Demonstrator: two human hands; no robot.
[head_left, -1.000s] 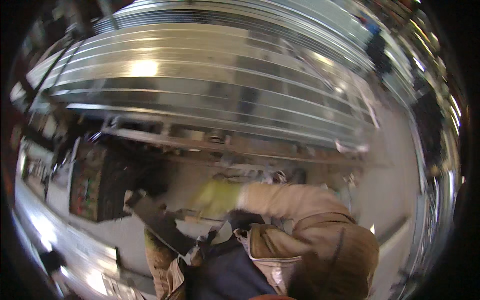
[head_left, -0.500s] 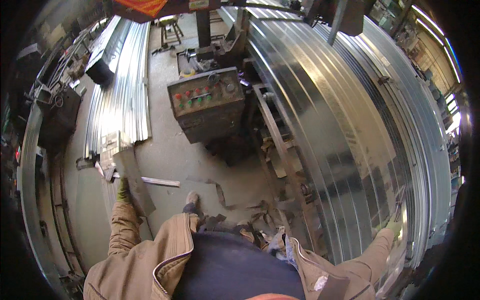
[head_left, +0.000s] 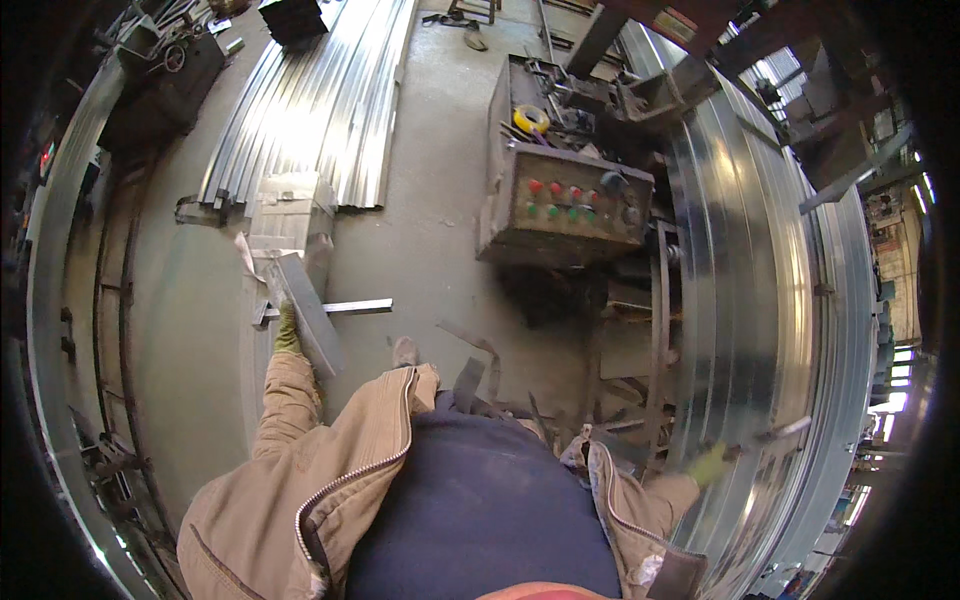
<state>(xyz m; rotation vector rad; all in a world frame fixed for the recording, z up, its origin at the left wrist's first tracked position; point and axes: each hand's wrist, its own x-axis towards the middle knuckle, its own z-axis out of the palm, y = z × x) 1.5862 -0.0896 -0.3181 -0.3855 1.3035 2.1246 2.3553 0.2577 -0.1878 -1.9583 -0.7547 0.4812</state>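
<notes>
At nine o'clock from our body, our left hand [head_left: 287, 330], in a green glove, closes its fingers around a short flat galvanized metal piece [head_left: 305, 308] that hangs out over the concrete floor [head_left: 420, 240]; held only at one end, we judge it could twist loose and drop near our shoe [head_left: 404, 351]. At four o'clock our gloved right hand [head_left: 708, 466] rests on the long steel strip [head_left: 760, 330], whose edge could cut, though blur hides whether those fingers grip, and our jacket [head_left: 330, 470] covers everything below.

Tan work jacket [head_left: 330, 470] hangs open, metal zip teeth running down both edges, over a dark navy top [head_left: 480, 510]. Yellow-green gloves cover both hands: left hand [head_left: 288, 330], right hand [head_left: 708, 465]. A light shoe [head_left: 404, 351] peeks out just above the navy top.
</notes>
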